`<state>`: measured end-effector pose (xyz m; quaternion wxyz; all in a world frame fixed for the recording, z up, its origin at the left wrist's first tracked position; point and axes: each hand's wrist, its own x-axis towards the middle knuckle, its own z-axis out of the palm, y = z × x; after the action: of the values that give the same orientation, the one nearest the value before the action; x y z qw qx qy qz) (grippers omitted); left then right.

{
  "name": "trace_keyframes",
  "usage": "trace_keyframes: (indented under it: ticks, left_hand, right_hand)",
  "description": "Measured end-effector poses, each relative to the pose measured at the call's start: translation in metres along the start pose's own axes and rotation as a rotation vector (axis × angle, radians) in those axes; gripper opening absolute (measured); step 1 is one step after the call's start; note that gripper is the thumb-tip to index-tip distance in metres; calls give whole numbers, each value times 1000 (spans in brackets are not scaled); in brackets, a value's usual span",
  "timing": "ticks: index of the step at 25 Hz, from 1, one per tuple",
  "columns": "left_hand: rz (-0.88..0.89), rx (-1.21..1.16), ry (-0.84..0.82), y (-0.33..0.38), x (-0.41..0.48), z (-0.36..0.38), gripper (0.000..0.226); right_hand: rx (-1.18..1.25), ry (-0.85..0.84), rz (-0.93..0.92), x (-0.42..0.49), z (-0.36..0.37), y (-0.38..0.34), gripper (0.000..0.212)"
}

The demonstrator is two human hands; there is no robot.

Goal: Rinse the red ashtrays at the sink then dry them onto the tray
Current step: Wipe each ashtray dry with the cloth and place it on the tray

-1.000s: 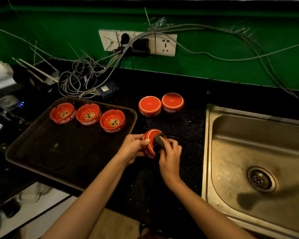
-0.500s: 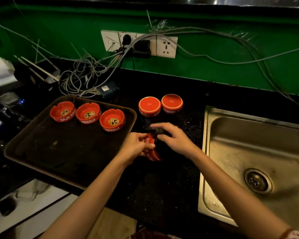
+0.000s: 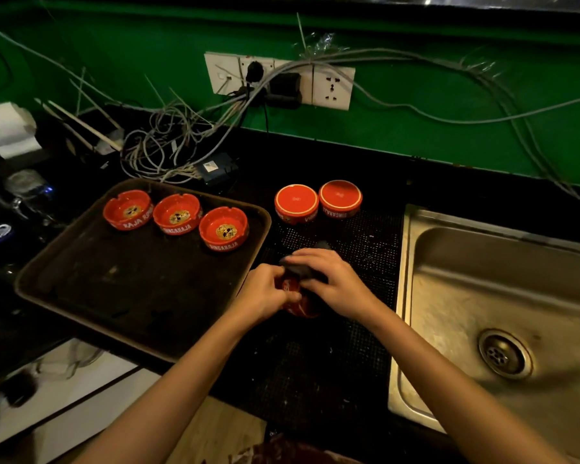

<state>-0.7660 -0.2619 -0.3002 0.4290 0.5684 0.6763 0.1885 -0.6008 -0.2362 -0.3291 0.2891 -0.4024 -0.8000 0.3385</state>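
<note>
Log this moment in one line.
left hand: grips round red ashtray | right hand: holds dark cloth on it | brown tray: three ashtrays upright | black mat: two ashtrays upside down

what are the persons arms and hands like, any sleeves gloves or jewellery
Both forearms are bare down to the frame edge, no sleeves in view. The left hand and right hand are ungloved; no rings, watch or markings show in the dim light.
</note>
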Motion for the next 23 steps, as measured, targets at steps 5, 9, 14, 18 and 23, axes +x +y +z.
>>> trace_keyframes:
  ticks: [5,9,14,18,23]
  left_hand:
    - [80,55,-41,-11,0,0,53]
    - [105,0,-67,-19,-6,-2,72]
    - [161,54,-43,-4,-2,4,42]
    - [133,87,38,-1,5,12,33]
    - [78,56,64,-11,9,13,38]
  right_hand:
    - [232,-240,161,4,-25,13,63]
    - [432,-237,323,-5,-29,23,62]
    - [-96,-322,129,12,-41,5,60]
    - [-218,-210,77,4,-29,3,61]
    - [316,101,382,-25,-11,21,61]
